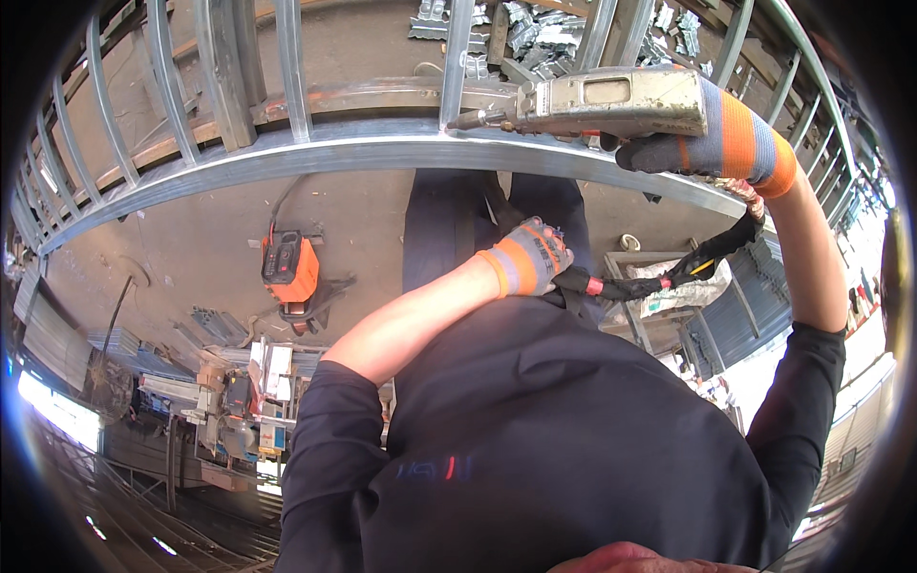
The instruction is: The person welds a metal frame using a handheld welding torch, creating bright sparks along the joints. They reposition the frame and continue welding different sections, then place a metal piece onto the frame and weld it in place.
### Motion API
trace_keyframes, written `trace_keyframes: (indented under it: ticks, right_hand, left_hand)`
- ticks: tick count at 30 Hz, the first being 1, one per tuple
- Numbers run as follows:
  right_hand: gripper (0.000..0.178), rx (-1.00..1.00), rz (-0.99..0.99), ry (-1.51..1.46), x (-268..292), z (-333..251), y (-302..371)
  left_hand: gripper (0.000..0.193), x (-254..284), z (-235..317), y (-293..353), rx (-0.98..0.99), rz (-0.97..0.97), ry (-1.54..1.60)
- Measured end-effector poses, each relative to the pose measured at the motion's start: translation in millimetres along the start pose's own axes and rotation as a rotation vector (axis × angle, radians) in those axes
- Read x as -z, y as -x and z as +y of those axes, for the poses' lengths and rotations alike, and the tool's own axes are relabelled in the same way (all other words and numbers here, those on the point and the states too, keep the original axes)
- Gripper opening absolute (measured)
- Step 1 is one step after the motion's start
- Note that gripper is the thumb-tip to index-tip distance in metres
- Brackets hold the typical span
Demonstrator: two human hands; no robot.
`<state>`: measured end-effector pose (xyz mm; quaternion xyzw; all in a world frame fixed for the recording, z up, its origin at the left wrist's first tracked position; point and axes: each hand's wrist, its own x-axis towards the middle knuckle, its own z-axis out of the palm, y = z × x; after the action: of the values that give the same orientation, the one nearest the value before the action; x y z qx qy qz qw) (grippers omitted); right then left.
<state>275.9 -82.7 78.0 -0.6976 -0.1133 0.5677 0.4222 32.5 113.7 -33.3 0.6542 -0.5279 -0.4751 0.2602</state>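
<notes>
My right hand (735, 138), in an orange and grey knit work glove with dark fingers, is closed around the rear of a worn, pale metal welding gun (621, 103). Its narrow nozzle points left, at the foot of a steel upright (457, 67) where it meets the long bottom rail (334, 153) of a metal frame. I cannot tell whether the tip touches the joint. At my waist, my left hand (530, 258) in a matching glove is curled shut on a thick black cable (621, 288). The cable runs up to the right toward the gun; the left fingertips are partly hidden.
An orange and black boxy machine (291, 272) stands on the floor to the left. Cut metal pieces (544, 48) lie in a pile beyond the frame. Lower left is a cluttered workbench (239, 411). To the right are a white sack (683, 286) and stacked metal profiles (745, 296).
</notes>
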Motion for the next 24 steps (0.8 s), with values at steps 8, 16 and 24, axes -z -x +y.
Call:
trace_keyframes:
  ticks: [8, 16, 24]
  right_hand:
    - [0.042, -0.058, 0.01, -0.057, -1.3, -9.3, -2.7]
    - [0.044, -0.291, -0.002, 0.004, 1.9, -11.2, -2.0]
    - [0.045, -0.185, -0.007, 0.041, 0.4, -8.4, -3.4]
  left_hand:
    - [0.057, -1.4, -2.9, 8.3, -0.022, 0.035, -0.031]
    - [0.056, -4.4, -2.9, 9.3, -0.018, 0.058, -0.001]
    - [0.056, -9.6, -2.4, 9.8, -0.024, 0.08, -0.003]
